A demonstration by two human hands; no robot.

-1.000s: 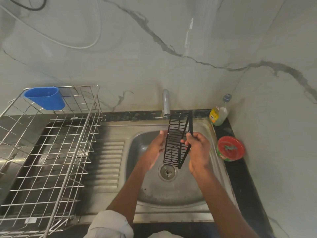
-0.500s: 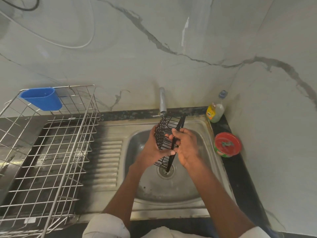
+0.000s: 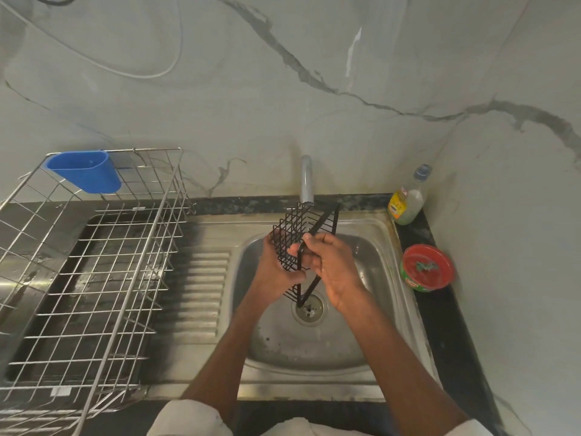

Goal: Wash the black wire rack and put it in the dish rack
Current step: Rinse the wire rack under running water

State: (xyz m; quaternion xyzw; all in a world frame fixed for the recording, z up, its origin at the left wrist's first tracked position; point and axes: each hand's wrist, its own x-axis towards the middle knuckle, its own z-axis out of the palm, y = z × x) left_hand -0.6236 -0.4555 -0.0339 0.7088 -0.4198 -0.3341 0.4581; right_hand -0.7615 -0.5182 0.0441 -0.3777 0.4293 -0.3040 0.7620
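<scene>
Head view: black wire rack (image 3: 290, 237) grid-meshed, tilted, held over sink (image 3: 382, 243)

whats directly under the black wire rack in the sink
Below the black wire rack, held by the left hand and right hand, lies the round metal drain in the steel sink basin. The hands hide some of the basin.

Both forearms are bare, the left hand (image 3: 276, 265) and right hand (image 3: 334, 267) without gloves or rings, and white rolled sleeves (image 3: 188, 418) bunch above the elbows.
</scene>
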